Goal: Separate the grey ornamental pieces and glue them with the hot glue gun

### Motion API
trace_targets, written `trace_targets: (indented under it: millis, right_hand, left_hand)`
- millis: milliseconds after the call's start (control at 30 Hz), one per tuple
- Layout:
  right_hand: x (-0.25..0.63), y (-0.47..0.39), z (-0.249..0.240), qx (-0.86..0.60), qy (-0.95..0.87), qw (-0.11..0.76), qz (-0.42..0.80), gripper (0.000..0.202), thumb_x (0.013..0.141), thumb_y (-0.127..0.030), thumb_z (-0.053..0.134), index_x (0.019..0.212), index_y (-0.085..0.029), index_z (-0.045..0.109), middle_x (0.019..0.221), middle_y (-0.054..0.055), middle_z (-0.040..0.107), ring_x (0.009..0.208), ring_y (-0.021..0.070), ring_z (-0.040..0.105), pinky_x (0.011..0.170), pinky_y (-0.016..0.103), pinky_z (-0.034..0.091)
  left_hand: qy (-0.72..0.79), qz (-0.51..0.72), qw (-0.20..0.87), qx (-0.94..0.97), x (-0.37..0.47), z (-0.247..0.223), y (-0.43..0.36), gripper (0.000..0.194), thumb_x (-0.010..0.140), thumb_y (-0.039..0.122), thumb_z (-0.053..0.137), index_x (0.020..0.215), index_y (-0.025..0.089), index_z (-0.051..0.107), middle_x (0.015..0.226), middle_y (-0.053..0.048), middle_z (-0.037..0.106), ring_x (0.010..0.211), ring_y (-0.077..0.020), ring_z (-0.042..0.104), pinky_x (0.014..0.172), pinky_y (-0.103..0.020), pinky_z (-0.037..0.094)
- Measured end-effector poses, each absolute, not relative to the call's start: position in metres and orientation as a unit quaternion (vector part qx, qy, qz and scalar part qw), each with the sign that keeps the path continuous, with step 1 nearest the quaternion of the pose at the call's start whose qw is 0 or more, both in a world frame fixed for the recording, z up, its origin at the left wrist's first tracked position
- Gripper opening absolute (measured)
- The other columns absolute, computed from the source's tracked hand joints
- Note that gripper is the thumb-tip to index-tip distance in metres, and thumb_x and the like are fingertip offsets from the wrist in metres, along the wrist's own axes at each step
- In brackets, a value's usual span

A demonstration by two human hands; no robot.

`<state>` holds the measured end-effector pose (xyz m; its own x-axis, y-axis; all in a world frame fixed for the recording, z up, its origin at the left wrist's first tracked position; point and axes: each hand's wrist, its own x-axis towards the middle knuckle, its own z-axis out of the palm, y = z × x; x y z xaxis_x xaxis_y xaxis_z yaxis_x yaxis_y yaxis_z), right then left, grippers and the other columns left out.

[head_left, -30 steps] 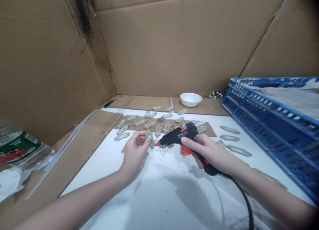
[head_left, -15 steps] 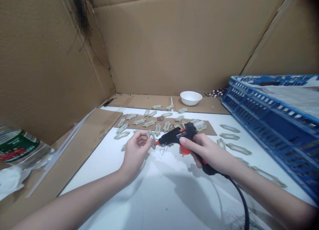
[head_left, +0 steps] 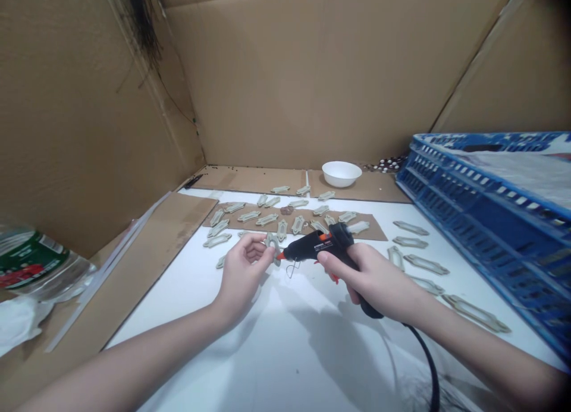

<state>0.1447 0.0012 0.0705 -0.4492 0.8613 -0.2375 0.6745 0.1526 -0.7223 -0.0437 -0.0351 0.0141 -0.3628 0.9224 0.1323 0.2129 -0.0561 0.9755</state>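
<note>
Between the fingertips of my left hand is a small grey-green frame-shaped piece, held upright. My right hand is wrapped round the grip of a black glue gun with an orange nozzle. The nozzle tip is at the lower right edge of the held piece; whether it touches is too small to tell. A thin wire stand hangs below the barrel. Behind the hands, several similar frame-shaped pieces lie on a cardboard strip and around it on the white table.
A blue crate stands along the right side, with several longer frame pieces beside it. At the back is a white bowl. A plastic bottle lies at the left. Cardboard walls enclose the table; the gun's cable runs down right.
My right hand and the glue gun have tilted slightly, and the trigger looks more pressed in. My left hand and the piece stay almost in place.
</note>
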Motion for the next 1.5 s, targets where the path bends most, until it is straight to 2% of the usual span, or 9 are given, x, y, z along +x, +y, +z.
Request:
trace_targets:
  millis: [300, 533, 700, 800, 967, 1100, 1200, 1400, 1500]
  right_hand:
    - [0.145, -0.003, 0.069, -0.532, -0.786, 0.111, 0.295, 0.049, 0.073, -0.063, 0.034, 0.053, -0.018, 0.039, 0.048, 0.004, 0.050, 0.042, 0.0111, 0.043, 0.041, 0.023, 0.026]
    - [0.152, -0.001, 0.081, -0.513, -0.842, 0.112, 0.126, 0.046, 0.073, -0.058, 0.039, 0.050, -0.018, 0.044, 0.047, 0.003, 0.047, 0.043, 0.0122, 0.039, 0.042, 0.025, 0.021]
    - [0.154, 0.010, 0.080, -0.521, -0.767, 0.208, 0.310, 0.045, 0.075, -0.058, 0.037, 0.062, -0.016, 0.050, 0.047, 0.001, 0.049, 0.042, 0.0116, 0.045, 0.041, 0.023, 0.031]
    - [0.156, 0.016, 0.080, -0.535, -0.712, 0.254, 0.378, 0.046, 0.074, -0.059, 0.038, 0.060, -0.016, 0.048, 0.043, 0.000, 0.048, 0.039, 0.0102, 0.044, 0.039, 0.022, 0.032]
    - [0.160, 0.023, 0.082, -0.533, -0.681, 0.293, 0.407, 0.047, 0.074, -0.060, 0.038, 0.053, -0.018, 0.041, 0.041, 0.000, 0.048, 0.036, 0.0079, 0.041, 0.038, 0.021, 0.032]
    - [0.161, 0.026, 0.083, -0.526, -0.679, 0.304, 0.412, 0.047, 0.074, -0.060, 0.038, 0.053, -0.018, 0.039, 0.041, -0.001, 0.047, 0.036, 0.0073, 0.040, 0.038, 0.020, 0.031]
    - [0.162, 0.028, 0.082, -0.521, -0.682, 0.305, 0.414, 0.048, 0.074, -0.060, 0.039, 0.051, -0.017, 0.040, 0.040, -0.001, 0.047, 0.036, 0.0071, 0.040, 0.038, 0.020, 0.032]
    - [0.163, 0.029, 0.081, -0.511, -0.683, 0.304, 0.425, 0.049, 0.074, -0.061, 0.039, 0.051, -0.017, 0.040, 0.041, -0.001, 0.046, 0.037, 0.0080, 0.041, 0.039, 0.021, 0.033]
    - [0.163, 0.028, 0.080, -0.506, -0.689, 0.301, 0.422, 0.049, 0.075, -0.060, 0.038, 0.051, -0.017, 0.040, 0.041, -0.001, 0.046, 0.038, 0.0081, 0.041, 0.040, 0.021, 0.033]
  left_hand:
    - [0.607, 0.564, 0.322, 0.458, -0.042, 0.014, -0.036, 0.024, 0.068, 0.032, 0.061, 0.085, 0.018, 0.052, 0.063, 0.002, 0.056, 0.063, -0.0124, 0.055, 0.061, -0.023, 0.041]
    - [0.605, 0.578, 0.305, 0.455, -0.047, 0.014, -0.033, 0.024, 0.069, 0.031, 0.060, 0.088, 0.018, 0.051, 0.064, 0.003, 0.054, 0.062, -0.0108, 0.053, 0.062, -0.022, 0.041]
    - [0.618, 0.564, 0.309, 0.453, -0.048, 0.016, -0.034, 0.025, 0.070, 0.032, 0.059, 0.089, 0.018, 0.053, 0.065, 0.001, 0.054, 0.063, -0.0120, 0.053, 0.061, -0.023, 0.041]
    - [0.623, 0.559, 0.313, 0.449, -0.046, 0.017, -0.035, 0.028, 0.070, 0.035, 0.058, 0.092, 0.018, 0.054, 0.067, 0.000, 0.057, 0.065, -0.0135, 0.055, 0.061, -0.023, 0.042]
    - [0.633, 0.553, 0.293, 0.456, -0.057, 0.027, -0.022, 0.030, 0.069, 0.036, 0.058, 0.091, 0.017, 0.058, 0.073, -0.003, 0.061, 0.065, -0.0141, 0.056, 0.058, -0.023, 0.043]
    - [0.674, 0.504, 0.234, 0.487, -0.105, 0.047, 0.009, 0.031, 0.063, 0.035, 0.060, 0.087, 0.015, 0.062, 0.078, -0.005, 0.064, 0.059, -0.0144, 0.057, 0.055, -0.024, 0.043]
    - [0.737, 0.426, 0.144, 0.504, -0.159, 0.056, 0.037, 0.029, 0.059, 0.030, 0.061, 0.083, 0.014, 0.064, 0.073, -0.004, 0.065, 0.060, -0.0156, 0.056, 0.055, -0.024, 0.041]
    - [0.781, 0.350, 0.098, 0.508, -0.218, 0.044, 0.079, 0.018, 0.047, 0.018, 0.069, 0.062, 0.012, 0.064, 0.050, -0.002, 0.059, 0.053, -0.0176, 0.053, 0.055, -0.027, 0.037]
    - [0.779, 0.303, 0.087, 0.543, -0.216, 0.032, 0.092, 0.012, 0.054, 0.019, 0.069, 0.062, 0.012, 0.062, 0.056, 0.000, 0.061, 0.057, -0.0154, 0.055, 0.061, -0.027, 0.040]
